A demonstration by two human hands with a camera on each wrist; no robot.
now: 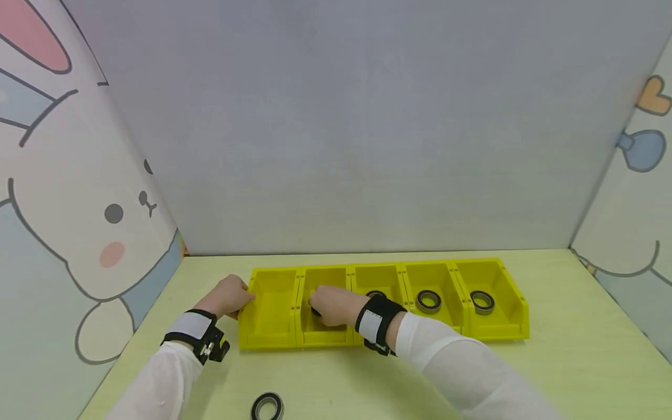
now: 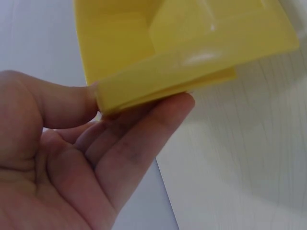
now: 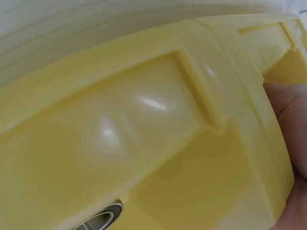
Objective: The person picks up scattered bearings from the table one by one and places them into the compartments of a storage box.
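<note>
While the row of five yellow bins (image 1: 504,274) lies across the pale green table (image 1: 577,350), the left hand (image 1: 227,296) pinches the outer rim of the row's leftmost bin (image 2: 158,91), thumb against its side and straight fingers (image 2: 144,139) beneath; the right hand (image 1: 332,305) reaches into the second bin from that end, fingers curled round a dark bearing ring (image 1: 315,312), mostly hidden; another ring (image 1: 267,406) lies on the table in front of the row
</note>
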